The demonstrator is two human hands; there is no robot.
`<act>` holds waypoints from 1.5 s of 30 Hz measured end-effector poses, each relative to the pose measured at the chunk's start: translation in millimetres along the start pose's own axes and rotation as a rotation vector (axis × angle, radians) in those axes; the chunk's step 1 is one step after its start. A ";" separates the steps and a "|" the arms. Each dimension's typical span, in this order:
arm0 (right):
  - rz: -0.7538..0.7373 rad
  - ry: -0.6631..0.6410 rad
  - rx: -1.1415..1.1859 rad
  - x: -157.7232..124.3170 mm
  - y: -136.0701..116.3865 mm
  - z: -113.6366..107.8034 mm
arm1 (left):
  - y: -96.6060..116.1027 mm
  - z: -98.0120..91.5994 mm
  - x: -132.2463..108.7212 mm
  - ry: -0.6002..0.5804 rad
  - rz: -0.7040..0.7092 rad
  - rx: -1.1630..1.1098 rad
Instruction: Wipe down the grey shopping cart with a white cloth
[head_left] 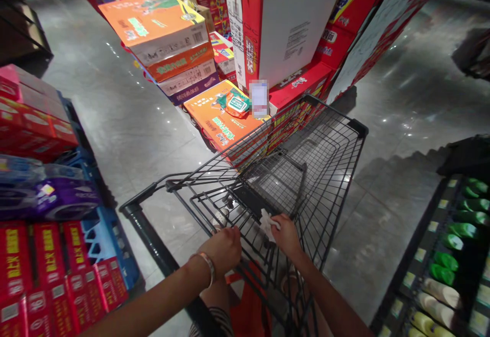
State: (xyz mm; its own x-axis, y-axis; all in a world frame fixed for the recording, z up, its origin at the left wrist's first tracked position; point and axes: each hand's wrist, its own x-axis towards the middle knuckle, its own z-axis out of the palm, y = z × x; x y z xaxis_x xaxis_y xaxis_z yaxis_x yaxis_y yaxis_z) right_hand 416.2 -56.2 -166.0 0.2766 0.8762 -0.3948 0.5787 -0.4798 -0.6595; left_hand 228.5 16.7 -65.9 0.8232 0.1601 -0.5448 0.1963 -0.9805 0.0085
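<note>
A black wire shopping cart (325, 138) stands in front of me with nothing in its basket. My left hand (224, 249), a bracelet on its wrist, is closed on the cart's rear wire frame by the child seat. My right hand (285, 234) reaches inside the rear of the cart and pinches a crumpled white tissue (267, 222) against the wires.
Stacked red, orange and white cartons (268, 35) rise just past the cart's front. At left, red boxes (46, 270) and purple packs sit on a blue pallet. A shelf of green and yellow bottles (447, 270) stands at right. Grey polished floor lies between.
</note>
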 end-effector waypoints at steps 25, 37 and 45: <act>-0.125 -0.130 -0.131 21.5 4.4 1.4 | -3.9 -5.5 -0.2 0.017 -0.027 0.009; -0.104 -0.127 0.149 -22.4 2.3 18.4 | 0.1 -16.6 -18.4 0.118 -0.007 0.146; -0.202 -0.128 0.097 -27.8 -12.1 32.9 | -32.3 3.1 -37.8 0.168 0.053 0.109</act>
State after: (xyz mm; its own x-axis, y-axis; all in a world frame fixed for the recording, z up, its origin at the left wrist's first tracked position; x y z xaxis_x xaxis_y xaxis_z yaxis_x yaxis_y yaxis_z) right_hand 376.3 -76.3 -168.1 0.0603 0.9446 -0.3226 0.5343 -0.3036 -0.7889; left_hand 189.4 41.9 -48.2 0.9100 0.1155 -0.3982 0.0991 -0.9932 -0.0618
